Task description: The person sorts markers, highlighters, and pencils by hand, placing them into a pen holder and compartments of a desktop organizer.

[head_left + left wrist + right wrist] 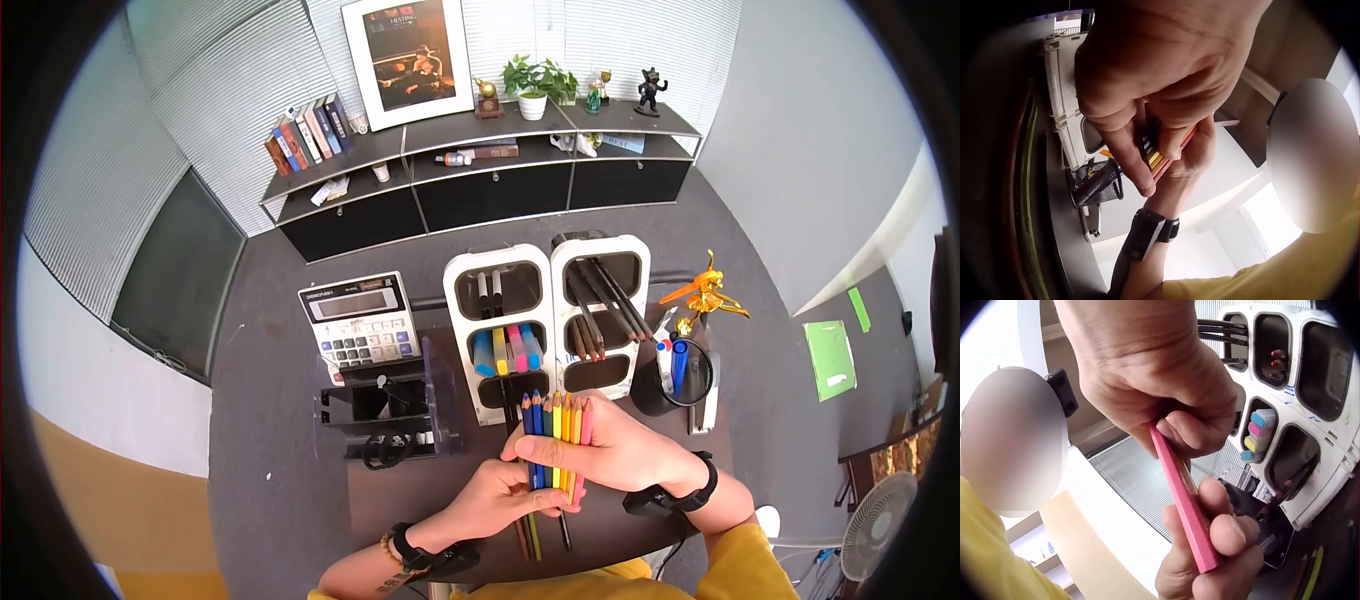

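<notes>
A flat bundle of coloured pencils [557,420], running from blue through green, yellow and orange to pink, stands with its points away from me over the desk's front. My right hand [630,440] grips its upper part, thumb across the front. Lower down, my left hand [495,497] pinches the same bundle near the blunt ends. Up close in the right wrist view, the outermost pink pencil [1180,494] spans between both hands. Several loose pencils [533,535] lie on the desk under the hands, partly hidden by them.
Beyond the hands stands a white compartment organizer [455,310] holding highlighters [508,352], black markers and dark pencils [606,300]. To its right are a mesh pen cup [652,392] and a golden figurine [706,290]; to its left, a calculator [360,325] and a clear desk stand [432,385].
</notes>
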`<state>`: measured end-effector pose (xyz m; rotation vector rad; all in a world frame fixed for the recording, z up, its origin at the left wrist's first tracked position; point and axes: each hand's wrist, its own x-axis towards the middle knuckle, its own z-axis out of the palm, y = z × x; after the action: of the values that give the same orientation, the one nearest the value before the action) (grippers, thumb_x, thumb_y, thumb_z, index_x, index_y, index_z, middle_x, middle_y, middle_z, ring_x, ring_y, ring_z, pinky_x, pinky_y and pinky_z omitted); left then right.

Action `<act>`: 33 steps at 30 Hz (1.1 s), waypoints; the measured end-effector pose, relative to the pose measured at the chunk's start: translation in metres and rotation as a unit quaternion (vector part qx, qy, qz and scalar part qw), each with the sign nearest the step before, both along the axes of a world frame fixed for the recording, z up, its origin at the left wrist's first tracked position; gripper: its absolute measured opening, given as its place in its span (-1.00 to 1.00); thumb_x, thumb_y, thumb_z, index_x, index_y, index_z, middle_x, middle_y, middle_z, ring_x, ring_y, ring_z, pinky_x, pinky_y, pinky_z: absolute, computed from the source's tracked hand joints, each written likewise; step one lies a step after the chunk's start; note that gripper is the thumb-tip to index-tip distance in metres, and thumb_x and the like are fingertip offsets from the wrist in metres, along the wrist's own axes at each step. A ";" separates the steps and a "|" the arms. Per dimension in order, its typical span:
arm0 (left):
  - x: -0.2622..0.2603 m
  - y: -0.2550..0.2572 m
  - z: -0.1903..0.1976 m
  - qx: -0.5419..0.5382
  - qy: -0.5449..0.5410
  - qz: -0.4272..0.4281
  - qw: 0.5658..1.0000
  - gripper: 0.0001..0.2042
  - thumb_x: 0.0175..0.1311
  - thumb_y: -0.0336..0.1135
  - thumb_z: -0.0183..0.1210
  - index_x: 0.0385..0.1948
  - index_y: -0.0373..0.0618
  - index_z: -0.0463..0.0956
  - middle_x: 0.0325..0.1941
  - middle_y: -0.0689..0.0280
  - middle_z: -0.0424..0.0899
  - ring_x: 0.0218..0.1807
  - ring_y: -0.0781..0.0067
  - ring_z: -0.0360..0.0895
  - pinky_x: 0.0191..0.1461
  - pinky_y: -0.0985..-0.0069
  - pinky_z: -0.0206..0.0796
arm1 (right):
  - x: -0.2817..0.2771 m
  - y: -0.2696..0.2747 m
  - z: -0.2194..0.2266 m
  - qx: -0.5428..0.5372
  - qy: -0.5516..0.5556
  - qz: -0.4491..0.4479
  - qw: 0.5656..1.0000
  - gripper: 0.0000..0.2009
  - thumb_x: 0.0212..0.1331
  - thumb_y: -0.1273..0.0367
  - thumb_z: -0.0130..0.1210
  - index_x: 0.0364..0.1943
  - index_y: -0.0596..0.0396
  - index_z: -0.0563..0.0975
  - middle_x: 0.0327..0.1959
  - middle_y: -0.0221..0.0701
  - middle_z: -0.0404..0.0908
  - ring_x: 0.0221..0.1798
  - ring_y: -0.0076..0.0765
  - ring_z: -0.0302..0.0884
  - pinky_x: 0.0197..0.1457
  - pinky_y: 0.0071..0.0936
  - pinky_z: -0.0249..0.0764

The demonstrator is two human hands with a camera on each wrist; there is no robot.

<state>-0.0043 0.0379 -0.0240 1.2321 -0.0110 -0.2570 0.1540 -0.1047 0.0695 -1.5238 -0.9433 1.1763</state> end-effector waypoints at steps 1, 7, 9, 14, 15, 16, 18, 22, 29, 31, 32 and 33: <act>0.000 -0.001 -0.001 0.002 -0.005 0.001 1.000 -0.70 0.58 -0.29 0.23 0.08 -0.40 0.66 0.02 0.15 0.80 0.10 0.28 0.80 0.13 0.43 0.70 | 0.000 -0.001 -0.002 -0.003 -0.004 0.001 1.000 -0.72 0.54 0.25 0.22 -0.03 0.23 0.73 -0.30 -0.43 0.78 -0.26 -0.61 0.67 -0.14 -0.55 0.62; -0.004 -0.006 -0.014 0.000 0.024 -0.023 0.999 -0.69 0.60 -0.27 0.21 0.05 -0.43 0.66 -0.02 0.16 0.80 -0.01 0.25 0.84 0.05 0.44 0.73 | -0.001 -0.001 -0.004 0.043 -0.043 0.006 0.998 -0.71 0.53 0.23 0.21 -0.18 0.23 0.69 -0.44 -0.37 0.74 -0.39 -0.53 0.69 -0.26 -0.51 0.59; -0.005 -0.008 -0.018 -0.011 0.017 -0.017 1.000 -0.69 0.60 -0.27 0.21 0.04 -0.44 0.66 -0.03 0.14 0.81 -0.03 0.25 0.84 0.05 0.43 0.74 | -0.002 -0.001 -0.005 0.079 -0.067 0.000 0.995 -0.65 0.55 0.21 0.18 -0.33 0.24 0.65 -0.59 -0.35 0.69 -0.53 -0.49 0.70 -0.41 -0.49 0.55; -0.006 -0.009 -0.012 -0.039 0.000 0.000 0.999 -0.68 0.59 -0.27 0.22 0.02 -0.47 0.66 -0.05 0.08 0.82 -0.07 0.26 0.84 0.05 0.39 0.76 | -0.001 -0.003 -0.006 0.108 -0.058 -0.004 0.992 -0.72 0.53 0.26 0.20 -0.23 0.24 0.69 -0.50 -0.36 0.73 -0.45 -0.55 0.68 -0.34 -0.50 0.56; -0.006 -0.007 -0.011 -0.040 0.010 -0.009 0.999 -0.68 0.59 -0.28 0.22 0.02 -0.48 0.66 -0.06 0.07 0.81 -0.08 0.26 0.84 0.05 0.38 0.77 | -0.001 -0.002 -0.006 0.107 -0.059 -0.003 0.992 -0.72 0.53 0.26 0.20 -0.23 0.24 0.69 -0.50 -0.36 0.73 -0.45 -0.55 0.68 -0.34 -0.50 0.56; -0.006 -0.006 -0.011 -0.041 0.020 -0.019 0.999 -0.68 0.59 -0.28 0.22 0.02 -0.48 0.66 -0.08 0.05 0.81 -0.09 0.27 0.84 0.05 0.36 0.77 | -0.001 -0.001 -0.007 0.124 -0.054 -0.006 0.991 -0.73 0.53 0.27 0.21 -0.21 0.24 0.69 -0.49 -0.37 0.73 -0.44 -0.55 0.68 -0.33 -0.50 0.57; -0.006 -0.005 -0.010 -0.047 0.024 -0.019 0.998 -0.67 0.59 -0.28 0.22 0.02 -0.49 0.66 -0.08 0.04 0.81 -0.09 0.27 0.83 0.05 0.36 0.77 | 0.000 -0.001 -0.008 0.140 -0.049 -0.010 0.989 -0.73 0.52 0.27 0.21 -0.19 0.25 0.70 -0.47 -0.38 0.74 -0.43 -0.55 0.68 -0.32 -0.51 0.57; -0.005 -0.007 -0.012 -0.053 0.019 -0.009 0.998 -0.67 0.58 -0.28 0.22 0.04 -0.49 0.65 -0.09 0.04 0.81 -0.10 0.26 0.83 0.07 0.35 0.77 | 0.001 -0.002 -0.007 0.109 -0.045 -0.004 0.993 -0.73 0.52 0.27 0.21 -0.17 0.25 0.70 -0.47 -0.38 0.73 -0.43 -0.55 0.67 -0.32 -0.51 0.56; -0.005 -0.010 -0.022 -0.067 0.015 -0.008 0.998 -0.68 0.59 -0.30 0.21 0.04 -0.50 0.65 -0.04 0.06 0.80 -0.06 0.26 0.83 0.10 0.35 0.76 | 0.000 0.000 -0.003 0.103 -0.077 0.003 0.992 -0.66 0.53 0.21 0.21 -0.32 0.23 0.66 -0.57 -0.36 0.66 -0.54 -0.50 0.58 -0.41 -0.44 0.46; -0.004 -0.009 -0.020 -0.078 0.018 -0.020 0.997 -0.68 0.59 -0.30 0.21 0.03 -0.50 0.66 -0.02 0.07 0.80 -0.05 0.26 0.82 0.11 0.35 0.75 | 0.001 -0.001 -0.004 0.101 -0.082 0.005 0.991 -0.64 0.53 0.20 0.21 -0.35 0.23 0.65 -0.59 -0.35 0.64 -0.55 -0.48 0.56 -0.43 -0.42 0.44; -0.005 -0.009 -0.020 -0.079 0.018 -0.020 0.997 -0.68 0.59 -0.30 0.21 0.03 -0.50 0.66 -0.02 0.07 0.80 -0.05 0.26 0.82 0.11 0.35 0.75 | 0.001 -0.001 -0.005 0.099 -0.088 0.007 0.991 -0.63 0.53 0.20 0.21 -0.38 0.23 0.63 -0.61 -0.35 0.62 -0.57 -0.47 0.54 -0.44 -0.40 0.42; -0.004 -0.009 -0.021 -0.072 0.016 -0.023 0.997 -0.68 0.58 -0.29 0.22 0.02 -0.50 0.66 -0.02 0.07 0.80 -0.05 0.26 0.82 0.11 0.35 0.75 | 0.002 -0.002 -0.003 0.099 -0.088 0.008 0.991 -0.63 0.53 0.20 0.21 -0.38 0.23 0.63 -0.61 -0.35 0.62 -0.57 -0.47 0.54 -0.44 -0.40 0.42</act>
<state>-0.0087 0.0294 -0.0446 1.0848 -0.0291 -0.3112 0.1562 -0.1063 0.0668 -1.4777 -1.1556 0.9400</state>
